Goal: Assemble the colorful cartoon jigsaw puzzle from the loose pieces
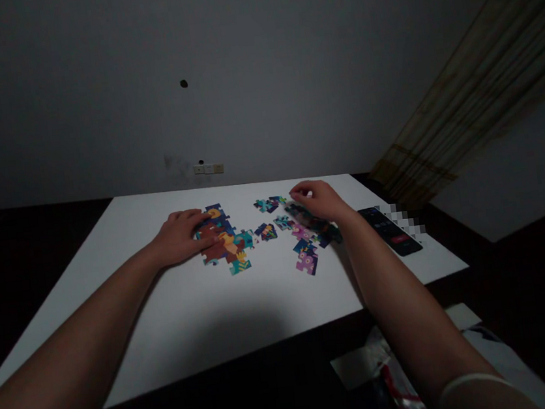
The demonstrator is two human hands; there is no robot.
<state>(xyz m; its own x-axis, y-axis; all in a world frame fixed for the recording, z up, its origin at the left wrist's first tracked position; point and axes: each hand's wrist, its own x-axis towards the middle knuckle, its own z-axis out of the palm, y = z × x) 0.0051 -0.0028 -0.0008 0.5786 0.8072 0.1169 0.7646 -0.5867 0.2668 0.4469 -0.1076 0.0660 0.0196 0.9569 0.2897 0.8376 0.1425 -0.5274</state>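
Note:
A partly joined colourful jigsaw cluster (228, 244) lies on the white table (205, 304). My left hand (182, 236) rests flat on its left side, fingers stretched over the pieces. Loose pieces (268, 231) lie in the middle, with more (308, 256) nearer me. My right hand (318, 200) hovers over the right-hand pieces with its fingers curled down, touching or pinching a piece; what it holds is hidden.
A black phone (391, 230) lies near the table's right edge. A grey wall with a socket plate (208, 169) stands behind. A curtain (476, 89) hangs at the right. A bag and papers (385, 375) sit below the table's front edge.

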